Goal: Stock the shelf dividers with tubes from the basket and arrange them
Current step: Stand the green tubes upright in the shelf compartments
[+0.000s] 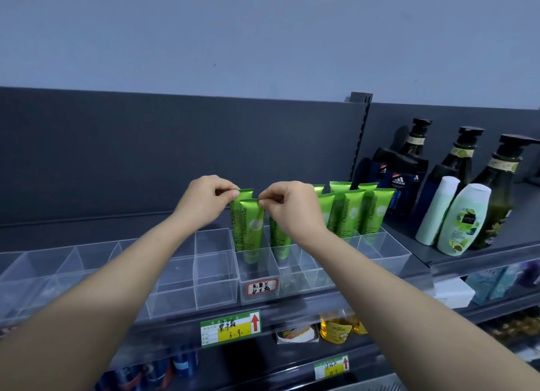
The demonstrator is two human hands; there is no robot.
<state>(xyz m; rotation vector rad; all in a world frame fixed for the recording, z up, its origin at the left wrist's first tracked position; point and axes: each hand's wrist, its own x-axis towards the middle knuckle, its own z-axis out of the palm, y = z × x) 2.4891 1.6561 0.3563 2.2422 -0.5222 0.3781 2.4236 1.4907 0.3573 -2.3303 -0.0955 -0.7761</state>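
Clear acrylic shelf dividers [214, 269] run along the top shelf. Green Chamomile tubes stand upright in the slots. My left hand [206, 199] pinches the crimped top of the rear tube [245, 193] in the labelled slot. My right hand [289, 208] pinches the top of the front tube [252, 233] in that same slot. Another green tube [279, 238] stands in the slot just right, partly hidden by my right wrist. Several more green tubes [349, 212] fill the slots at the right end. The basket is not in view.
Dark pump bottles [461, 157], blue boxes [399, 186] and white-green bottles [464, 218] stand on the shelf to the right. The divider slots left of my hands hold nothing. Price tags [230, 328] hang on the shelf edge; lower shelves hold yellow bottles [336, 329] and cans.
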